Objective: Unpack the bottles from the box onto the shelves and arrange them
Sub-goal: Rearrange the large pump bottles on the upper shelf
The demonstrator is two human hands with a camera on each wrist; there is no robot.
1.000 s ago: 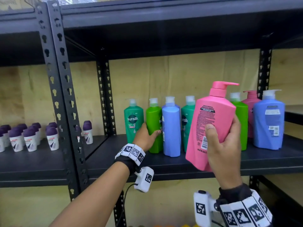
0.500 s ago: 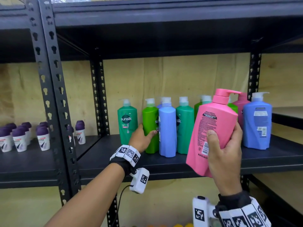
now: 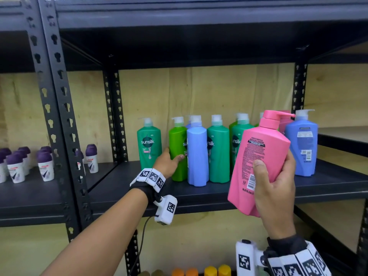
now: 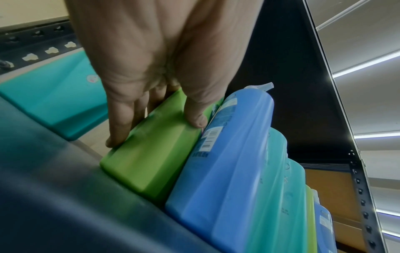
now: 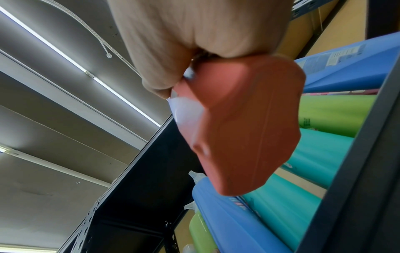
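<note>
A pink bottle (image 3: 258,162) is gripped, tilted, by the right hand (image 3: 273,188) in front of the shelf (image 3: 328,184). A light-green bottle (image 3: 178,154) (standing on the shelf, touching a blue bottle (image 3: 197,154)) is clasped by the left hand (image 3: 169,162).

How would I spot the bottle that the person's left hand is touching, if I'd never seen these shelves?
Find the black metal shelf holding the row of tall pump bottles. Go to the row's left end: a teal Sunsilk bottle stands alone, then comes a tight group. The left hand holds the first of that group, the lime green bottle: the brightest green there, pressed against a light blue bottle.
</note>
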